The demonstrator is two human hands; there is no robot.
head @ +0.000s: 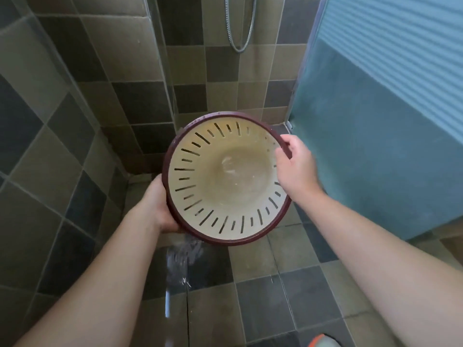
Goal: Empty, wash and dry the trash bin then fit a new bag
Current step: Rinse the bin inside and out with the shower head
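Tipping the bin (226,179) w/ both hands, mouth turned toward the camera and down a bit, so rinse water runs out thru the low side; that looks like the reason for the hold. Water (184,256) streams off the near-left edge of the rim and splashes on the floor (270,266) below.

Left hand (160,206) cups the bin's outer wall at lower left, fingers wrapped behind it and out of sight, palm taking the weight. Right hand (294,162) pinches the dark red rim at upper right, thumb on the inner side, fingers curled over the edge, steering the tilt. Bin is held in the air above the floor, touching nothing else.

Inside is cream, slotted all round the wall, bottom looks wet w/ a glint at centre. No trash or bag in it, so judging by that: emptied, wash/rinse in hand, dry + new bag not yet done.

Around: tiled wall (140,78) behind and to the left, shower hose (240,33) hanging at the far wall, blue panel (375,121) close on the right, near the right hand, could catch the rim if the bin swings that way. Floor is wet and glossy near the front edge of view, prob. slippery. An orange-edged thing (323,340) shows at bottom right; can't tell what it is.
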